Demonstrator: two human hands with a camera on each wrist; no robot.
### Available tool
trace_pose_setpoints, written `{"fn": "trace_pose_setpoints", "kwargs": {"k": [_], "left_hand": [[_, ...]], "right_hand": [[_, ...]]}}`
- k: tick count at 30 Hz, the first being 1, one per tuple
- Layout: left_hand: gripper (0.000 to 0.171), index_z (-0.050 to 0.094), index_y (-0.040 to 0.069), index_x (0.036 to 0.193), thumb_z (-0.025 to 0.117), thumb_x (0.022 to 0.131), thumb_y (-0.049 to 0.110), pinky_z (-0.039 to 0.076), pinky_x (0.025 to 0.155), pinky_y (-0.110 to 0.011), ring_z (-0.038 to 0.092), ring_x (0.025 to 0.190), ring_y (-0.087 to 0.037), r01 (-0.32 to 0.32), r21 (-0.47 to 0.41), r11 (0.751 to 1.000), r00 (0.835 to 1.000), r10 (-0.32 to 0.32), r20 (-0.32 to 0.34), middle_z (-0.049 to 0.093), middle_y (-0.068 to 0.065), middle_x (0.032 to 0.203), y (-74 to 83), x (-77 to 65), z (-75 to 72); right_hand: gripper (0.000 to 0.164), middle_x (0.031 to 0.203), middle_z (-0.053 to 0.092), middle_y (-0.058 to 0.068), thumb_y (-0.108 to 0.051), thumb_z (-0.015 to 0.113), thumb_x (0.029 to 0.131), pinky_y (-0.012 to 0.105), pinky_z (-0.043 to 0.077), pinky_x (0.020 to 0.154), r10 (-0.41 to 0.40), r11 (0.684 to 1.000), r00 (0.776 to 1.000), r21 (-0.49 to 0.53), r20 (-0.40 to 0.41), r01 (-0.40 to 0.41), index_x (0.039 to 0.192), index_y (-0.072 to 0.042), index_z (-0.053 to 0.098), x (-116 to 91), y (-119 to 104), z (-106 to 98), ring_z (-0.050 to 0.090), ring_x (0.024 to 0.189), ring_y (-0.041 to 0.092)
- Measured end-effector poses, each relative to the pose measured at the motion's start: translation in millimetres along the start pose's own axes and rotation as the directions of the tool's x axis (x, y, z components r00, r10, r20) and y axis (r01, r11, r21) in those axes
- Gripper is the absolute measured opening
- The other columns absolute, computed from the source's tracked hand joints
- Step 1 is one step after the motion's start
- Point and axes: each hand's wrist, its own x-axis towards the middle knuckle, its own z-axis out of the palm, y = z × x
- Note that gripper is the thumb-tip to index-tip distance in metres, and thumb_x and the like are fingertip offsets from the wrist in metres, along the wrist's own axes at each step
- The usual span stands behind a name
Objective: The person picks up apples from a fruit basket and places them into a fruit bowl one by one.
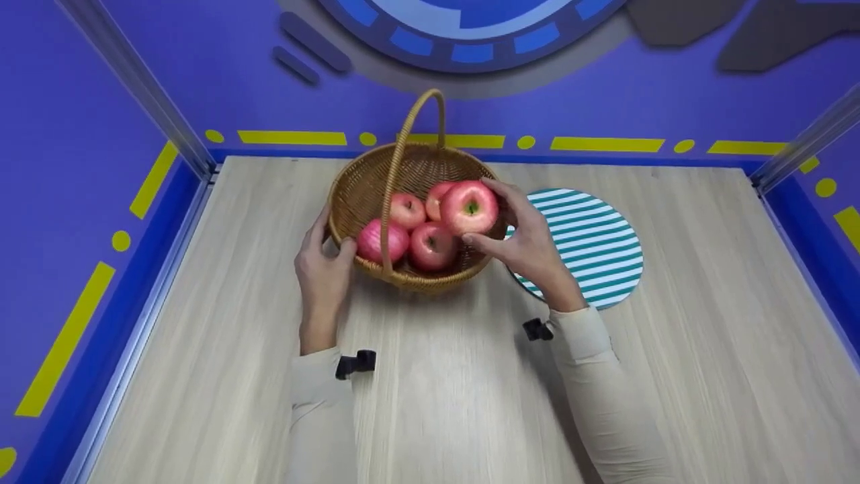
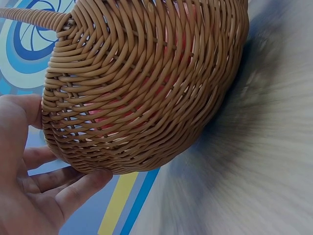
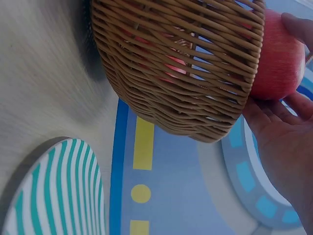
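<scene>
A brown wicker basket [image 1: 430, 284] with a tall arched handle [image 1: 396, 154] stands on the table, tilted a little. My left hand [image 1: 322, 272] grips its left rim, thumb over the edge; the left wrist view has those fingers against the weave [image 2: 146, 83]. Inside lie several red apples, among them a front one [image 1: 433, 247] and a pinker left one [image 1: 381, 240]. My right hand [image 1: 531, 245] holds another red apple [image 1: 470, 207] between thumb and fingers at the right rim. In the right wrist view, that apple [image 3: 279, 58] sits at the rim, partly covered by the basket.
A round teal-and-white striped disc [image 1: 591, 242] lies on the wood-grain table [image 1: 443, 390], right of the basket and partly under my right arm. Blue panels [image 1: 564, 101] with yellow marks stand behind and at both sides. Each wrist carries a small black camera mount [image 1: 356, 364].
</scene>
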Motion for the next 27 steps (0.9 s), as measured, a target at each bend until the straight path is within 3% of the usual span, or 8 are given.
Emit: {"fn": "trace_pose_setpoints", "kwargs": {"k": [6,12,16,27], "left_hand": [[0.064,0.058,0.008,0.154,0.066,0.090,0.007,0.046,0.112,-0.045,0.062,0.128,-0.029,-0.016,-0.005,1.000,1.000,0.016,-0.012,0.064,-0.017,0.141,0.3,0.9,-1.1],[0.064,0.058,0.007,0.154,0.067,0.090,0.007,0.045,0.113,-0.048,0.062,0.128,-0.030,-0.005,-0.016,1.000,1.000,0.005,-0.015,0.063,-0.017,0.143,-0.5,-0.8,-2.0],[0.064,0.058,0.008,0.154,0.067,0.091,0.008,0.045,0.113,-0.049,0.062,0.129,-0.030,0.003,-0.016,1.000,1.000,-0.003,-0.011,0.063,-0.017,0.143,-0.4,-1.2,-1.4],[0.064,0.058,0.009,0.154,0.067,0.090,0.009,0.044,0.114,-0.049,0.061,0.130,-0.030,0.004,-0.003,1.000,1.000,-0.004,-0.002,0.063,-0.016,0.143,1.8,-1.4,0.9]], "right_hand": [[0.086,0.149,0.055,0.018,0.001,0.090,0.082,0.037,0.047,0.112,0.000,0.998,0.999,0.064,-0.053,0.003,0.155,0.007,0.045,-4,2,-2,0.056,0.134,0.025],[0.080,0.146,0.058,0.008,-0.006,0.089,0.085,0.037,0.047,0.112,-0.048,0.994,0.995,0.090,-0.090,0.057,0.154,0.002,0.049,-6,6,-8,0.057,0.133,0.019],[0.080,0.147,0.059,0.010,-0.005,0.089,0.085,0.038,0.048,0.111,-0.051,0.995,0.990,0.083,-0.131,0.062,0.154,0.002,0.049,-7,7,-16,0.058,0.131,0.020],[0.079,0.148,0.057,0.007,-0.009,0.088,0.087,0.034,0.046,0.113,0.054,0.996,0.954,0.089,-0.294,-0.029,0.155,0.001,0.048,-14,28,-45,0.056,0.135,0.024]]}}
